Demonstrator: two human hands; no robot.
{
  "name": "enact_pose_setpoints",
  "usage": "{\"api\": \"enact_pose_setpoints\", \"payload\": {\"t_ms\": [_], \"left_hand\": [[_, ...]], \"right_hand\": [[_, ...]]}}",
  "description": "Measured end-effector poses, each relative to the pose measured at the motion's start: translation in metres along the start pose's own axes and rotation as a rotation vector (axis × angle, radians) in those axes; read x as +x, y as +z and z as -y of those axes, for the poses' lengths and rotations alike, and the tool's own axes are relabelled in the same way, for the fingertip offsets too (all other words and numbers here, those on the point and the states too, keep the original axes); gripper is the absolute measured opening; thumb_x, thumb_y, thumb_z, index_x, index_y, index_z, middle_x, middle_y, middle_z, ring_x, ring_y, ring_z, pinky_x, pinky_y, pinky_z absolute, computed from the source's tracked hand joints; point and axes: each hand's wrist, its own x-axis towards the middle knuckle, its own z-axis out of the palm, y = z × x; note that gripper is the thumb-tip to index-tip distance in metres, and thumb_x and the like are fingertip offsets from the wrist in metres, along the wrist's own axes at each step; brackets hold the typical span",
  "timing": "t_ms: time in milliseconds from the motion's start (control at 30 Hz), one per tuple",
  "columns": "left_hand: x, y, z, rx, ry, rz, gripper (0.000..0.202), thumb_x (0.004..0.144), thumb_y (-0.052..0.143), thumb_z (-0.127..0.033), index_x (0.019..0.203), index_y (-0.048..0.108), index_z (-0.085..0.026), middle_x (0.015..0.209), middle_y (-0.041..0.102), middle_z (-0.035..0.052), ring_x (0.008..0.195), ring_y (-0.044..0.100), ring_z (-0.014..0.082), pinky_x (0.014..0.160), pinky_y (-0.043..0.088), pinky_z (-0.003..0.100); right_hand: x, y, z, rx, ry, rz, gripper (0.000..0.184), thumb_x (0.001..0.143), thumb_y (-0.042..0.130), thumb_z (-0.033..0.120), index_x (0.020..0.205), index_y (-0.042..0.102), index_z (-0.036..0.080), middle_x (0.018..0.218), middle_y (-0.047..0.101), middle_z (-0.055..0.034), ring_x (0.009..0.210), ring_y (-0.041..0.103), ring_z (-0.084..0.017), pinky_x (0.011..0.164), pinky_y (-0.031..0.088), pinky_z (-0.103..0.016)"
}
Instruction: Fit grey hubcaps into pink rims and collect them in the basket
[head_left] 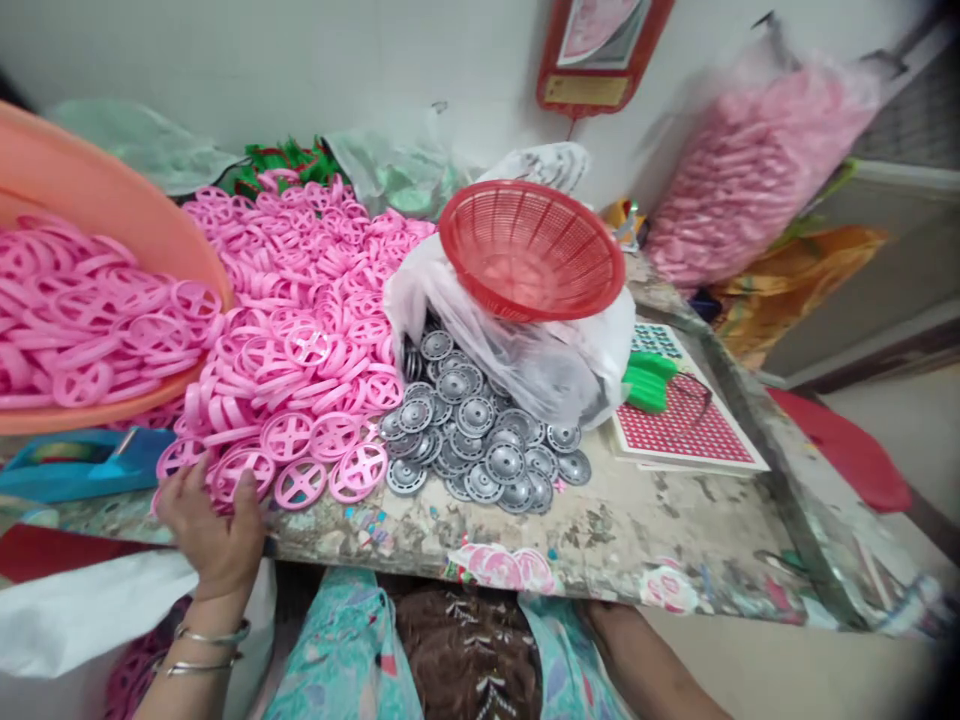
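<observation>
My left hand (214,522) is at the near edge of a big pile of pink spoked plastic wheels (300,345). Its thumb and fingers are spread apart over the front wheels, with fingertips touching them. Of my right arm, the forearm (645,655) shows below the table's front edge; the fingers are hidden beneath it. Right of the pink pile lie grey plastic discs (472,430), spilling from a white plastic bag (517,365).
An orange tub (112,160) full of pink wheels tips in from the left, above a blue tape dispenser (90,465). A red basket (532,250) sits on the white bag. Sticker sheets (682,430) and a green object (649,382) lie right. A filled bag (757,170) hangs on the wall.
</observation>
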Motion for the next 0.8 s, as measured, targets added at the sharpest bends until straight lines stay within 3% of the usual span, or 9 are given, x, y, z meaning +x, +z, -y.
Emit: {"api": "enact_pose_setpoints", "payload": {"t_ms": [67, 133, 233, 300, 433, 533, 600, 700, 800], "left_hand": [[0.006, 0.0, -0.005, 0.008, 0.051, -0.016, 0.069, 0.08, 0.057, -0.031, 0.138, 0.027, -0.053, 0.143, 0.04, -0.0082, 0.13, 0.036, 0.0345, 0.108, 0.028, 0.062], [0.016, 0.002, -0.017, 0.009, 0.154, -0.041, 0.066, 0.078, 0.061, -0.029, 0.136, 0.036, -0.049, 0.14, 0.044, -0.0032, 0.127, 0.039, 0.0361, 0.106, 0.03, 0.063], [0.036, 0.011, -0.053, -0.042, 0.385, -0.017, 0.056, 0.074, 0.067, -0.024, 0.126, 0.053, -0.038, 0.124, 0.056, 0.0059, 0.115, 0.051, 0.0346, 0.097, 0.039, 0.059], [0.051, 0.022, -0.087, -0.114, 0.496, 0.06, 0.051, 0.075, 0.067, -0.022, 0.124, 0.056, -0.031, 0.115, 0.058, 0.0086, 0.109, 0.054, 0.0308, 0.096, 0.042, 0.053], [0.083, 0.054, -0.156, -0.217, 0.65, 0.176, 0.056, 0.08, 0.061, -0.026, 0.134, 0.044, -0.026, 0.131, 0.046, 0.0129, 0.117, 0.05, 0.0276, 0.098, 0.042, 0.044], [0.105, 0.084, -0.187, -0.201, 0.697, 0.288, 0.051, 0.086, 0.053, -0.034, 0.135, 0.042, -0.025, 0.143, 0.034, 0.0136, 0.121, 0.047, 0.0271, 0.097, 0.042, 0.041], [0.116, 0.104, -0.196, -0.127, 0.705, 0.413, 0.048, 0.089, 0.046, -0.036, 0.135, 0.044, -0.022, 0.142, 0.036, 0.0151, 0.124, 0.044, 0.0283, 0.098, 0.041, 0.042], [0.128, 0.133, -0.198, -0.023, 0.717, 0.543, 0.049, 0.09, 0.041, -0.04, 0.132, 0.049, -0.016, 0.132, 0.048, 0.0165, 0.125, 0.042, 0.0308, 0.102, 0.035, 0.046], [0.136, 0.156, -0.197, 0.044, 0.706, 0.59, 0.05, 0.09, 0.038, -0.044, 0.131, 0.05, -0.017, 0.132, 0.05, 0.0148, 0.127, 0.038, 0.0333, 0.105, 0.028, 0.049]], "right_hand": [[-0.014, -0.021, 0.011, 0.033, -0.05, 0.111, 0.032, 0.086, 0.043, 0.036, 0.094, 0.071, 0.022, 0.096, 0.071, -0.01, 0.091, 0.066, -0.027, 0.083, 0.05, -0.036], [-0.017, -0.046, 0.03, 0.101, -0.128, 0.084, 0.034, 0.092, 0.037, 0.036, 0.092, 0.069, 0.024, 0.092, 0.072, -0.0066, 0.085, 0.067, -0.021, 0.078, 0.051, -0.03], [0.001, -0.083, 0.065, 0.132, -0.229, -0.309, 0.031, 0.094, 0.039, 0.036, 0.111, 0.062, 0.024, 0.102, 0.069, -0.0058, 0.088, 0.066, -0.017, 0.079, 0.049, -0.026], [0.026, -0.103, 0.087, 0.116, -0.283, -0.535, 0.043, 0.094, 0.041, 0.036, 0.135, 0.042, 0.022, 0.084, 0.069, -0.0032, 0.064, 0.063, -0.014, 0.06, 0.048, -0.023], [0.09, -0.135, 0.114, -0.195, -0.342, -0.825, 0.068, 0.089, 0.049, 0.044, 0.146, 0.023, 0.018, 0.075, 0.066, -0.0017, 0.057, 0.059, -0.015, 0.051, 0.041, -0.024], [0.132, -0.157, 0.11, -0.46, -0.296, -0.768, 0.043, 0.091, 0.043, 0.038, 0.131, 0.05, 0.023, 0.082, 0.069, -0.0042, 0.064, 0.062, -0.018, 0.052, 0.039, -0.026], [0.153, -0.172, 0.096, -0.507, -0.208, -0.753, 0.034, 0.091, 0.039, 0.031, 0.112, 0.064, 0.022, 0.089, 0.07, -0.0068, 0.074, 0.064, -0.021, 0.058, 0.041, -0.028], [0.173, -0.19, 0.071, -0.438, -0.059, -0.801, 0.034, 0.088, 0.038, 0.025, 0.106, 0.066, 0.016, 0.1, 0.07, -0.011, 0.087, 0.063, -0.024, 0.07, 0.045, -0.032], [0.185, -0.199, 0.056, -0.401, -0.04, -0.807, 0.036, 0.089, 0.037, 0.024, 0.11, 0.064, 0.014, 0.106, 0.067, -0.0125, 0.096, 0.06, -0.024, 0.08, 0.044, -0.032]]}}
